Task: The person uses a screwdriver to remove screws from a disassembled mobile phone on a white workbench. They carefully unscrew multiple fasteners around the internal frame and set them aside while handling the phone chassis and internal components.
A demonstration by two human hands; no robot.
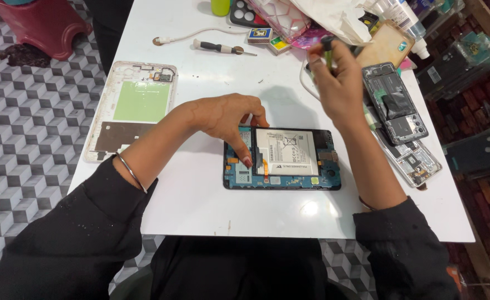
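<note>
White table (200,205) — left hand (228,118) fingertips on opened tablet (282,159) nr front edge, right hand (339,83) pinching green tool (328,53)

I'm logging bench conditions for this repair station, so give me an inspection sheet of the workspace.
Surface: white table, mostly bare near the front edge.
Job's things: opened tablet lying flat, white battery exposed.
Clutter: removed back cover, screwdriver, two opened phones, small boxes and bags at the far edge.
Grippers: left hand presses a finger on the tablet; right hand raised, holding a small green-tipped tool.
Cables: white cable.
Surroundings: patterned tile floor, red stool.
</note>
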